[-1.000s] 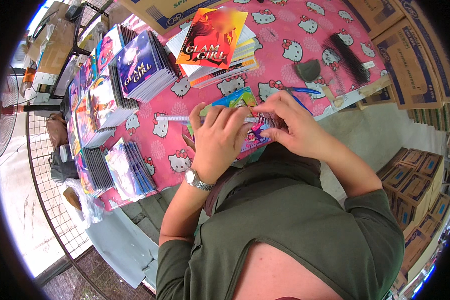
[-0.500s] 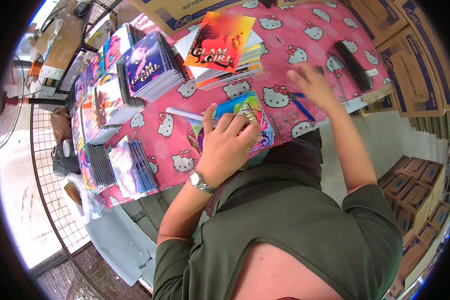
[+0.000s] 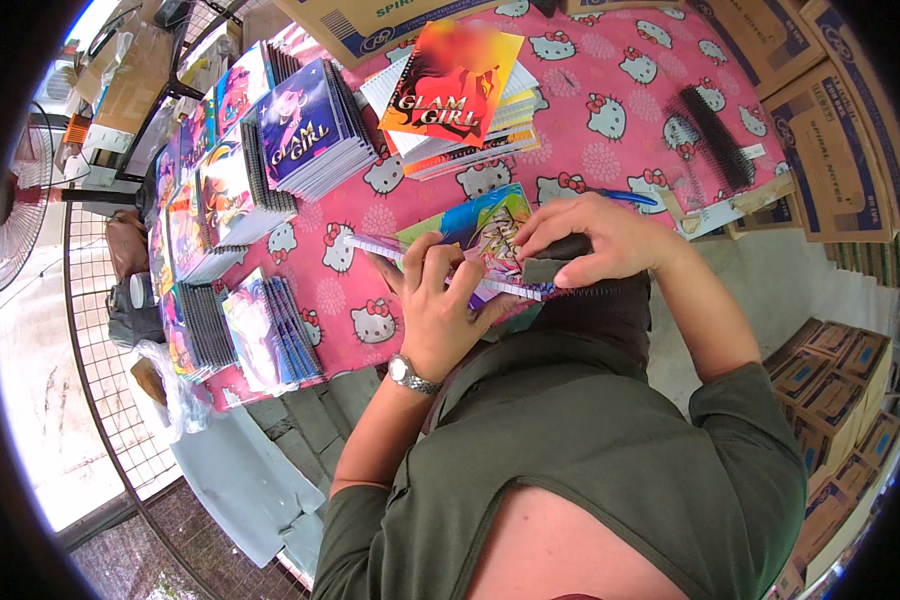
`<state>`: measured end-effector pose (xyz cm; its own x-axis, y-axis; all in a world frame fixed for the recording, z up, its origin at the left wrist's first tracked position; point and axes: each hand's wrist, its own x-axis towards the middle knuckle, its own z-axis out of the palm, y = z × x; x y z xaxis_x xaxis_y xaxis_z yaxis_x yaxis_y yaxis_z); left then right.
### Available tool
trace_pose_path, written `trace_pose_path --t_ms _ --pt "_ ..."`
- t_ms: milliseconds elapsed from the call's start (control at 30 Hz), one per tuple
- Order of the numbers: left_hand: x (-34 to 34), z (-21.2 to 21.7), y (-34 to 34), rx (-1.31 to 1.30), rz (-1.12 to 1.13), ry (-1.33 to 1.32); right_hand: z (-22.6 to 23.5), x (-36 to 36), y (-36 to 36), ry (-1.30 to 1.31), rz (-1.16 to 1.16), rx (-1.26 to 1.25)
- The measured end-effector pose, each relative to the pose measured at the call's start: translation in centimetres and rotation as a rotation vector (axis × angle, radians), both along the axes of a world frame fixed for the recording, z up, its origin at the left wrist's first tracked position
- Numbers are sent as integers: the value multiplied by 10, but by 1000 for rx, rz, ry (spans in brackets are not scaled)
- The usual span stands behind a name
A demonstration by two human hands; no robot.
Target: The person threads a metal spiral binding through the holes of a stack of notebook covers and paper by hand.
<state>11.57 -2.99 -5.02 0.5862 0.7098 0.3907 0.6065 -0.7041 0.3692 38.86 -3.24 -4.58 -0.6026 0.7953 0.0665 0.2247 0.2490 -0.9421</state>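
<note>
A colourful notebook [image 3: 480, 220] with a green, blue and purple cover lies at the table's near edge, in front of my body. My left hand [image 3: 440, 290], with a watch on its wrist, is closed on the notebook's near edge, fingers bent over the cover. My right hand [image 3: 600, 240] is at the notebook's right end. Between its thumb and fingers is a small dark grey-brown flat piece [image 3: 542, 271], pressed near the edge; its kind is unclear. Blue-handled pliers [image 3: 625, 197] lie partly hidden behind my right hand.
Stacked spiral notebooks [image 3: 305, 130] fill the table's left side. Another stack, topped by a red and yellow notebook [image 3: 452, 90], stands at the back middle. A bundle of black spiral coils [image 3: 715, 140] lies at the right. Cardboard boxes [image 3: 835, 150] stand beyond the right edge.
My right hand has come left and down from the table's right part to the notebook, bringing the small dark piece. My left fingers have bent and shifted toward the notebook's near edge, which is now tilted.
</note>
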Motion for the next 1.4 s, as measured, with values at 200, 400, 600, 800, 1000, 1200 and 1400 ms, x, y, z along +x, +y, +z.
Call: trace_pose_path --t_ms 200,400,600,800,1000,1200,1400 --pt "1 2 0 -2 -20 -34 12 -14 0 192 96 -221" --pt "-1 6 1 -30 -26 -34 11 -17 8 -62 -1 -34" --pt "-4 7 1 -72 -42 -55 13 -26 13 118 108 -144" --pt "-4 16 5 -43 10 -26 -1 -23 27 -130 53 -76" --pt "-31 15 28 -20 -31 51 3 -38 35 191 150 -263" --pt "-27 14 26 -33 -25 -9 1 -39 40 -165 68 -45" --pt "-29 11 29 -60 -29 -18 3 -46 42 129 158 -184"
